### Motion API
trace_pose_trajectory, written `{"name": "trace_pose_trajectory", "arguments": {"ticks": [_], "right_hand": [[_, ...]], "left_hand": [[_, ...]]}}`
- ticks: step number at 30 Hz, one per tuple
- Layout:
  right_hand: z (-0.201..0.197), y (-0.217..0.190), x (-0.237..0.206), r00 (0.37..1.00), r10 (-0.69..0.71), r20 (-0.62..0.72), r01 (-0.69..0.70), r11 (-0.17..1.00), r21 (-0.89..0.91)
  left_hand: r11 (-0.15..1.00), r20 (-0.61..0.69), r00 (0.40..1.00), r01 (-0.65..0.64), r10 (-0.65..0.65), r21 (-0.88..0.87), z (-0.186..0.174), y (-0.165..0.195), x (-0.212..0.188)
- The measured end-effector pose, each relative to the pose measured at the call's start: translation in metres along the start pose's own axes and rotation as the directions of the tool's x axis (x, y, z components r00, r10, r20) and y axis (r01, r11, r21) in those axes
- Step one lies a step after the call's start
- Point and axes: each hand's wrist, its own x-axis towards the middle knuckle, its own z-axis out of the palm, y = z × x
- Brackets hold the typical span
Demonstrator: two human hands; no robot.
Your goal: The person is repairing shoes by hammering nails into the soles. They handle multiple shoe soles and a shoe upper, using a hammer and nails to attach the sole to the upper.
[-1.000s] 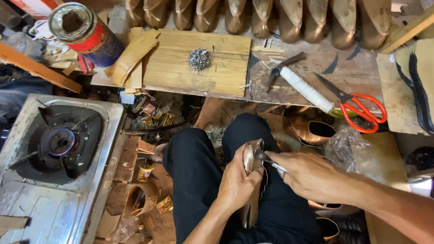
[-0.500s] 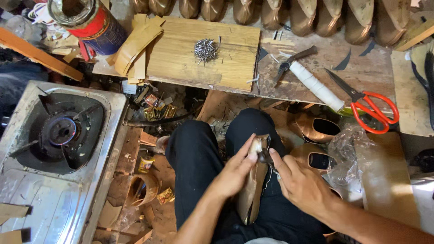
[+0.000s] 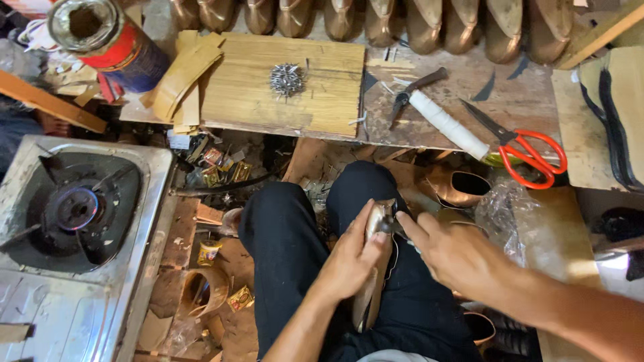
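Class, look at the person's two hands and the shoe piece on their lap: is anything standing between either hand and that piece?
Nothing visible does. The left hand already grips the bronze shoe piece directly, on the lap over the black trousers. The right hand has its fingertips at the piece's upper end, pressing a small tool there; the exact contact is hard to make out.

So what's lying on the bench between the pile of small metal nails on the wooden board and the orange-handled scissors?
In the head view, between the nail pile and the orange-handled scissors lie dark pincers and a white cylindrical roll.

Bronze shoe [image 3: 376, 268], orange-handled scissors [image 3: 530, 157]
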Motion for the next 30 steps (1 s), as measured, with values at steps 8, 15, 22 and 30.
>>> {"name": "trace_pose_trajectory", "arguments": {"ticks": [8, 15, 22, 30], "right_hand": [[0.056, -0.021, 0.009, 0.857, -0.010, -0.514, 0.169, 0.950, 0.263], [-0.017, 0.012, 0.001, 0.998, -0.062, -0.004, 0.058, 0.907, 0.416], [0.007, -0.001, 0.007, 0.996, -0.032, -0.088, 0.029, 0.999, -0.028], [0.051, -0.022, 0.008, 0.875, 0.064, -0.479, 0.130, 0.923, 0.362]], "left_hand": [[0.978, -0.036, 0.983, 0.173, -0.179, -0.118, -0.004, -0.004, 0.003], [0.976, -0.083, 0.985, 0.159, -0.148, 0.149, 0.012, 0.016, 0.003], [0.987, 0.084, 0.993, 0.090, -0.080, -0.135, -0.009, 0.002, 0.008], [0.985, -0.134, 0.976, 0.169, -0.174, -0.044, 0.001, 0.014, 0.006]]}}
